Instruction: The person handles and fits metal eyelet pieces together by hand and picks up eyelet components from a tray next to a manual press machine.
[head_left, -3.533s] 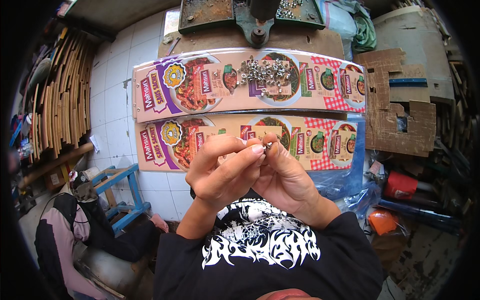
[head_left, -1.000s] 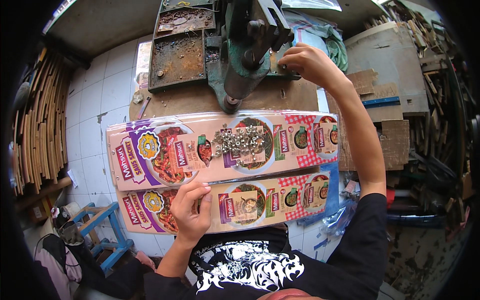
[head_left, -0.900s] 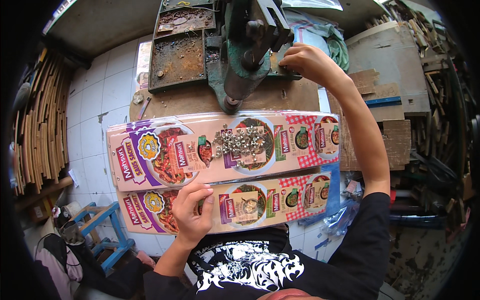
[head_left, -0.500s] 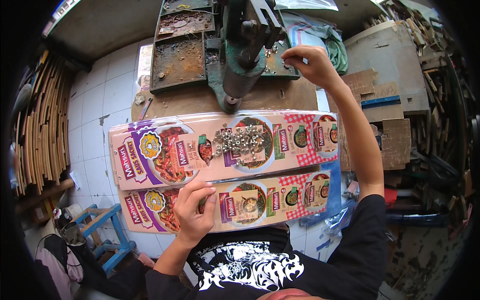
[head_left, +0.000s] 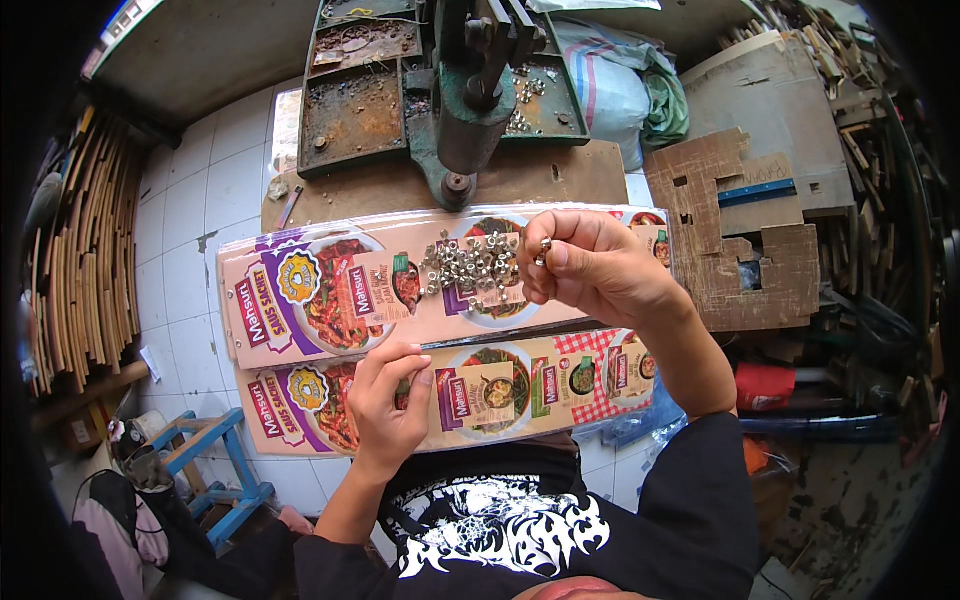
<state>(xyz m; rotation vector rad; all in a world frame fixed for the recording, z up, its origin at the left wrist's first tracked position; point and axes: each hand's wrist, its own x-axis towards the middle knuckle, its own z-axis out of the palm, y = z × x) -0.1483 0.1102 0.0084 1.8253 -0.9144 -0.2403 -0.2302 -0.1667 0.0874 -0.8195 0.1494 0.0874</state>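
Note:
My right hand (head_left: 590, 265) is closed in a pinch on small shiny metal eyelets (head_left: 543, 250), above the upper stack of long printed boards (head_left: 300, 335). A loose heap of silver eyelets (head_left: 465, 270) lies on that stack, just left of the hand. My left hand (head_left: 393, 405) rests over the lower printed board (head_left: 590, 410), its fingers curled and thumb close to the index finger. Whatever it may hold is hidden. Beyond the stack stands a green hand press (head_left: 475, 130), its round foot close to the upper stack's far edge.
Metal trays flank the press: a rusty left tray (head_left: 350, 120) and a right tray (head_left: 550, 100) with scattered eyelets. All stand on a wooden bench (head_left: 590, 175). Cut brown boards (head_left: 770, 270) lie at right, a blue wooden frame (head_left: 210, 460) at lower left.
My right hand has come back from the right tray toward me, to above the upper boards, with eyelets in its fingers. The left hand has hardly moved.

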